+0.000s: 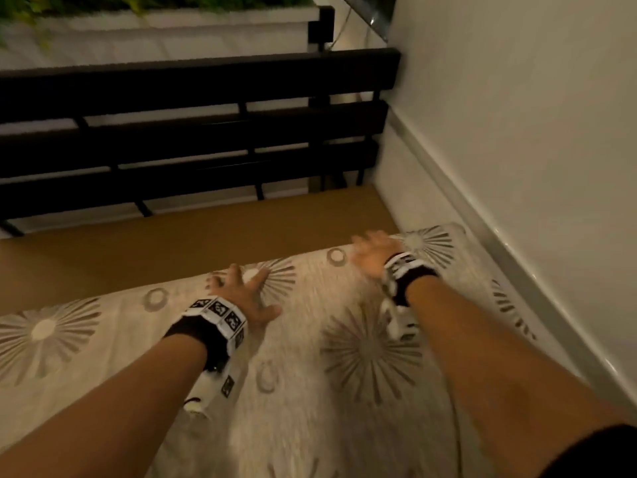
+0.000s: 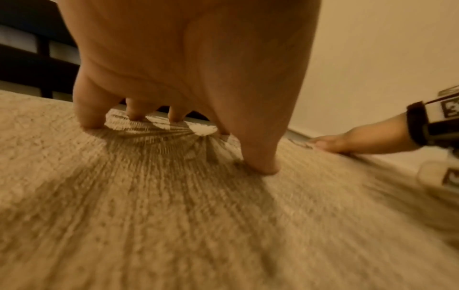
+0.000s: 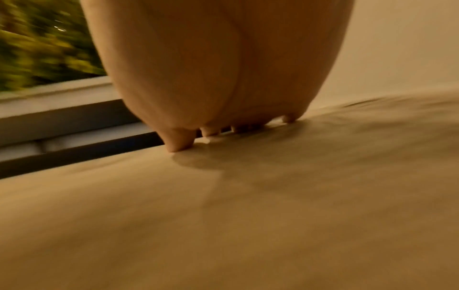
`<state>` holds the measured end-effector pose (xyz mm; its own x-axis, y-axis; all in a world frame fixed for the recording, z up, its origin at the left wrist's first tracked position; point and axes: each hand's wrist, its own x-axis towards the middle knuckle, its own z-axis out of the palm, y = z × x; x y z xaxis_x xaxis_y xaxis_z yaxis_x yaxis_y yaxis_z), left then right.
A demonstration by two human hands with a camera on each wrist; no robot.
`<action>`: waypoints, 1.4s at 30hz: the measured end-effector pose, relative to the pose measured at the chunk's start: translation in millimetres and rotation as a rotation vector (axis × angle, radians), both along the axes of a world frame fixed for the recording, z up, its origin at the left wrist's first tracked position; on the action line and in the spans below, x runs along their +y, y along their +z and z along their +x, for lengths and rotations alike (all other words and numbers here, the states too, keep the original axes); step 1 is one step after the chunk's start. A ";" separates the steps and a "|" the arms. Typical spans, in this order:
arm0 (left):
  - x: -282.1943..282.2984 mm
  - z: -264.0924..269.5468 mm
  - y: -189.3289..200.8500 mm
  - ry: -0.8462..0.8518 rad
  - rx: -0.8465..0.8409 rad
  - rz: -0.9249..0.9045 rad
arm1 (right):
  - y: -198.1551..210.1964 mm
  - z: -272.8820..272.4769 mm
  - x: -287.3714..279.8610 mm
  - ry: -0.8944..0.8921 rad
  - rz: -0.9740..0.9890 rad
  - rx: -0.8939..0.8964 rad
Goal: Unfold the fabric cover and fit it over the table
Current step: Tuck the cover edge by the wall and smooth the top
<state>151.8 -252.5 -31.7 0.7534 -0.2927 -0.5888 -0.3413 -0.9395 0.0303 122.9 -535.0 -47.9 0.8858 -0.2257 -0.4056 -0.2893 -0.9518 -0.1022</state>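
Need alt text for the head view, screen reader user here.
Both hands, left hand and right hand, press flat on a beige starburst-patterned fabric cover spread partway across a brown table, beside a white wall.

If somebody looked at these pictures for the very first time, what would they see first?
First, two bare hands pressed flat with spread fingers on a pale fabric cover patterned with starbursts: the left hand in the middle, the right hand at the cover's far edge near the white wall. Beyond that edge lies a bare brown strip of table, then a dark slatted bench.
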 end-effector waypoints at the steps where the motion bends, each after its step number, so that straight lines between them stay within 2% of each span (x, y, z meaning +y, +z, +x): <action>1: -1.0 3.3 -2.8 -0.015 0.005 0.042 | 3.8 -7.8 -31.4 -0.091 -0.016 0.003; 3: -0.5 3.1 -9.1 -0.009 0.006 0.048 | 4.2 -29.9 -102.6 -0.222 -0.029 -0.015; 4: 0.2 2.6 -11.0 0.003 0.006 0.030 | -2.5 -45.6 -141.2 -0.361 -0.003 0.022; 5: 0.6 3.0 -12.6 0.009 0.003 0.021 | -13.7 -58.0 -174.3 -0.416 -0.015 0.085; 6: 1.0 3.5 -11.9 0.011 0.007 0.022 | -26.6 -69.9 -202.0 -0.400 -0.100 0.184; 8: 2.1 6.7 -12.8 0.035 0.036 0.029 | -17.8 -93.2 -202.2 -0.341 -0.153 0.290; 9: 0.8 7.0 -12.5 0.036 0.043 0.035 | 1.0 -94.8 -178.9 -0.311 -0.234 0.287; 11: -1.2 7.2 -10.7 0.018 0.034 0.042 | 27.2 -73.3 -132.1 -0.423 -0.222 0.037; 14: 1.5 6.5 -15.4 0.052 0.053 0.007 | 32.6 -28.5 -48.3 -0.182 -0.269 -0.159; 16: 2.9 1.2 -13.0 0.067 0.040 -0.047 | 28.1 -6.4 32.6 -0.028 -0.100 -0.213; 19: 23.7 -5.1 -3.5 0.148 -0.052 -0.212 | 31.7 7.7 165.0 0.070 0.261 -0.236; 21: 68.7 1.5 -10.8 0.168 -0.114 -0.174 | 29.4 7.5 233.0 0.113 0.445 -0.206; 22: 100.4 7.6 -16.8 0.216 -0.127 -0.133 | 28.8 5.6 261.8 0.147 0.471 -0.196; 25: 208.7 26.6 -35.2 0.442 -0.190 -0.018 | 21.2 4.9 329.6 0.274 0.381 -0.167; 26: 236.2 29.5 -37.4 0.463 -0.199 -0.012 | 17.4 8.3 348.6 0.300 0.341 -0.150; 31: 319.6 27.2 -25.1 0.206 -0.149 -0.110 | 6.2 30.6 433.5 0.368 0.236 -0.036; 33: 359.4 35.0 -20.4 0.214 -0.132 -0.094 | 0.0 36.7 454.6 0.315 0.212 0.051; 36: 448.4 46.5 -25.5 0.257 -0.105 -0.024 | 2.4 40.6 475.4 0.216 0.119 0.057; 38: 515.6 51.7 -30.4 0.355 -0.084 0.074 | 12.9 46.5 490.7 0.159 0.039 0.094; 39: 545.4 51.2 -29.0 0.457 -0.087 0.061 | 17.7 50.4 501.4 0.144 -0.002 0.116; 42: 602.6 39.5 -6.7 0.674 -0.066 0.074 | 23.8 64.1 547.0 0.258 -0.021 0.058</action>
<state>191.3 350.1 -38.4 0.7921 0.2923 -0.5359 0.3199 -0.9464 -0.0434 187.0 12.0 -24.2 0.8905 -0.0038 -0.4549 -0.0412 -0.9965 -0.0724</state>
